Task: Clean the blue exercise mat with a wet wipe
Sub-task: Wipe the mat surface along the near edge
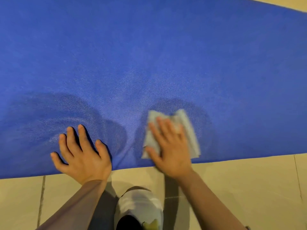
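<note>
The blue exercise mat (149,55) fills most of the view, lying flat on a tiled floor. My right hand (169,146) lies flat with straight fingers on a crumpled pale wet wipe (189,128), pressing it onto the mat close to the near edge. Darker damp patches show on the mat around the wipe and to its left. My left hand (81,153) is spread flat on the mat near the same edge, fingers apart, holding nothing.
Beige floor tiles (249,188) with dark grout lines run along the mat's near edge, and a strip shows at the top right corner. My knee in pale clothing (139,208) sits between my forearms, just short of the mat.
</note>
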The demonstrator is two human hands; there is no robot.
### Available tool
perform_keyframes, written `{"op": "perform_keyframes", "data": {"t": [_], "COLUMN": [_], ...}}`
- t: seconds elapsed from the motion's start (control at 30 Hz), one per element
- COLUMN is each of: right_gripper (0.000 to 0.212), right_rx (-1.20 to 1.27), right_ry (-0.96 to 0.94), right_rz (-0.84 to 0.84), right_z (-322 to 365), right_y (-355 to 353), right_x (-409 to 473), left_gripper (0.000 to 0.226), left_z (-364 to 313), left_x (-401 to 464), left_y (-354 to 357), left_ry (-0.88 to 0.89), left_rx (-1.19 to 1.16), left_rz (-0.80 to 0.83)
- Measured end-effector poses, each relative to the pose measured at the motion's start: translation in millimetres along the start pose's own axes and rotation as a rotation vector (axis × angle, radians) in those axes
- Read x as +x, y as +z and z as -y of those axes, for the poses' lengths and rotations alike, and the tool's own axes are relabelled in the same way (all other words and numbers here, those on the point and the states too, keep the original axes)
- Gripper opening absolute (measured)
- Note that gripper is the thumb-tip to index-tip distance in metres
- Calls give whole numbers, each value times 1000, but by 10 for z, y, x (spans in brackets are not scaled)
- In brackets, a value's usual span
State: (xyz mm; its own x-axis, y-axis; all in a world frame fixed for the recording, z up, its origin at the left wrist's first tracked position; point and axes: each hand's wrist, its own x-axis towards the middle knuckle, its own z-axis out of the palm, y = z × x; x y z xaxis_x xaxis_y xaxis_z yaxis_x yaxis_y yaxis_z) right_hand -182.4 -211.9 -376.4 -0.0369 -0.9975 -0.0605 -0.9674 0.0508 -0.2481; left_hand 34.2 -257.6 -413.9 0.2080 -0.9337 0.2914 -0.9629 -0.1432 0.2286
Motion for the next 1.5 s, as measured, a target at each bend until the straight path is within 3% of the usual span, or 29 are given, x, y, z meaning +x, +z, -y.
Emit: {"op": "perform_keyframes", "data": {"t": [0.1,0.17,0.37,0.47,0.57,0.63,0.73,0.83,1.07,1.2,1.37,1.5], "right_gripper": [74,77,78,81,80,83,92,96,93,84,106,95], "right_rx": [-40,-19,89,120,66,14,-1,-89,-83,-139,-266,-255], "right_ry": [381,513,719,621,272,103,19,-116,-67,-111,-162,-135], "right_rz": [-45,0,-62,2,98,136,162,207,246,190,179,98], "right_z": [-798,-1118,-812,-489,-144,16,-7,-275,-424,-349,-241,-193], "right_y": [-231,-345,-301,-259,-177,-110,-114,-189,-318,-361,-406,-556], "right_x": [-344,-525,-387,-336,-371,-378,-347,-364,-277,-366,-457,-465], "left_gripper": [52,51,49,57,76,74,64,75,97,57,47,64], "left_z": [7,11,15,50,78,56,16,6,-4,-4,-48,-86], "left_x": [9,10,26,46,60,105,313,532,422,396,364,448], "left_y": [12,22,17,-85,-270,-360,-341,-232,-235,-317,-382,-507], "left_ry": [8,15,7,43,154,409,860,1084,1103,1209,1311,1272], "left_rx": [11,19,36,3,-61,-63,-96,-139,-112,-116,-133,-239], "left_rz": [6,3,0,131,323,333,279,371,372,284,283,264]}}
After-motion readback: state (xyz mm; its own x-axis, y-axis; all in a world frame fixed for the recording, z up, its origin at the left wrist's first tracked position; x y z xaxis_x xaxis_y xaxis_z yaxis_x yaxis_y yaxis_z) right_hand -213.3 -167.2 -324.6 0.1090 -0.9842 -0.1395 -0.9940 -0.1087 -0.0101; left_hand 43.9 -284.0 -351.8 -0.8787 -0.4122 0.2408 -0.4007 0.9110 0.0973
